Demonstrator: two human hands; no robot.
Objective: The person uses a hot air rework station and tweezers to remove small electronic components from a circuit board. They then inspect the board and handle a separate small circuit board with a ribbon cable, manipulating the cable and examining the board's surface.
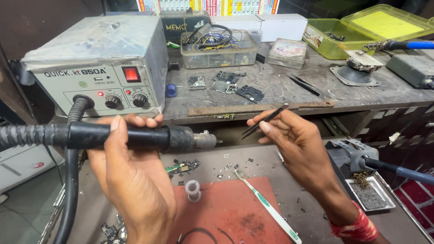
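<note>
My left hand [131, 180] came up from the lower left, fingers wrapped around the black hot-air handpiece [135, 137]; it lay level across the left half of the frame, metal nozzle pointing right. My right hand [294, 144], centre right, pinched slim dark tweezers [264, 121], tilted, tips down-left. Below lay a red mat [235, 212] with a white toothbrush [266, 205]. Upper left sat the boxy grey rework station [97, 63].

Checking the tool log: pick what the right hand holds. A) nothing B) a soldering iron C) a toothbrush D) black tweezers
D: the right hand pinches black tweezers between thumb and fingers, while the toothbrush lies untouched on the red mat.
</note>
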